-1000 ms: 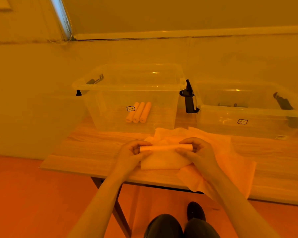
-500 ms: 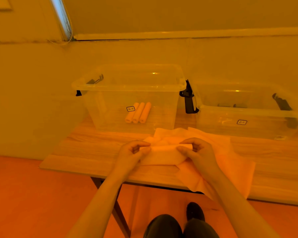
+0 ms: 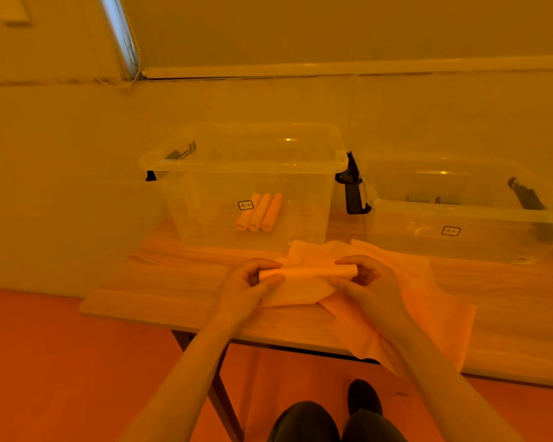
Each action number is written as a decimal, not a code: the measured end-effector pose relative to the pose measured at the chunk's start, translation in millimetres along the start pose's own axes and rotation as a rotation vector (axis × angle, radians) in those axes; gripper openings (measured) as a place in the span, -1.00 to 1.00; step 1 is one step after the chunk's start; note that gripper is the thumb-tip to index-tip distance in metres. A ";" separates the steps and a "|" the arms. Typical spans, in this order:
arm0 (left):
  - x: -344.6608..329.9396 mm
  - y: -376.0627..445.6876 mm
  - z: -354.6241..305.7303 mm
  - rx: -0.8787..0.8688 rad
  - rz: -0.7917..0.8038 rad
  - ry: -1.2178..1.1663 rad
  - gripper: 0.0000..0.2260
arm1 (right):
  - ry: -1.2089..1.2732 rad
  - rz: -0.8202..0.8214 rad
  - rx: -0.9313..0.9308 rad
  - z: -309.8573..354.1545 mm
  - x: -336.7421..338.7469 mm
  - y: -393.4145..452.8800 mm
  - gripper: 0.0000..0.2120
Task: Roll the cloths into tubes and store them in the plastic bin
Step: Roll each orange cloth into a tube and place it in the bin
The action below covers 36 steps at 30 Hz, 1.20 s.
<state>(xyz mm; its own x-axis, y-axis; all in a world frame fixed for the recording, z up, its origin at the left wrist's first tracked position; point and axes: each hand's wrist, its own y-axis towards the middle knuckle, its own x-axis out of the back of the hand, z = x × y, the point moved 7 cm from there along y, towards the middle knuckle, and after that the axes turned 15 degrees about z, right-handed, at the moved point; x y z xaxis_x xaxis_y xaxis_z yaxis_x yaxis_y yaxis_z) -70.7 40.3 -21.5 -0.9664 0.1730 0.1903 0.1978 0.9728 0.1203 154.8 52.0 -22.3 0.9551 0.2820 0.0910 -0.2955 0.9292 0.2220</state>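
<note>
A pale orange cloth (image 3: 304, 280) lies partly rolled on the wooden table (image 3: 179, 275), its unrolled flap toward me. My left hand (image 3: 248, 282) pinches the roll's left end and my right hand (image 3: 369, 280) pinches its right end. Under it sits a pile of loose orange cloths (image 3: 428, 301) that hangs over the table's front edge. Behind stands a clear plastic bin (image 3: 246, 162) with three rolled cloth tubes (image 3: 259, 212) lying side by side on its floor.
A second clear bin (image 3: 460, 215) stands to the right, lower, with black latches. A black handle clip (image 3: 351, 189) sits between the bins. The wall is close behind. My shoes and knees show below the table's front edge, above the orange floor.
The roll has grown as both hands turned it toward me. The flat flap in front of it has become shorter and crumpled.
</note>
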 end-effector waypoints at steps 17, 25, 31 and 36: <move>17.0 2.2 -107.3 -0.166 0.043 0.129 -0.91 | -0.049 -0.017 0.131 88.2 10.5 8.3 -0.76; 0.1 0.5 -84.8 -0.113 0.120 0.127 -0.76 | -0.097 -0.114 0.069 77.5 19.7 -1.9 -0.92; 3.2 -0.8 -67.8 -0.049 0.035 0.076 -0.92 | -0.042 0.035 0.006 64.7 11.5 -5.0 -0.79; 2.4 0.7 -52.5 -0.020 0.062 -0.001 -0.86 | -0.065 -0.003 -0.008 52.8 12.0 -0.3 -0.82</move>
<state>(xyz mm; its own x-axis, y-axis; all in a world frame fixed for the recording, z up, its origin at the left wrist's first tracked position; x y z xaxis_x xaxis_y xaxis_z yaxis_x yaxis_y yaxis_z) -64.3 33.4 30.2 -0.9523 0.2327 0.1972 0.2604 0.9570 0.1280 165.2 42.4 29.9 0.9526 0.2631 0.1530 -0.2919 0.9320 0.2148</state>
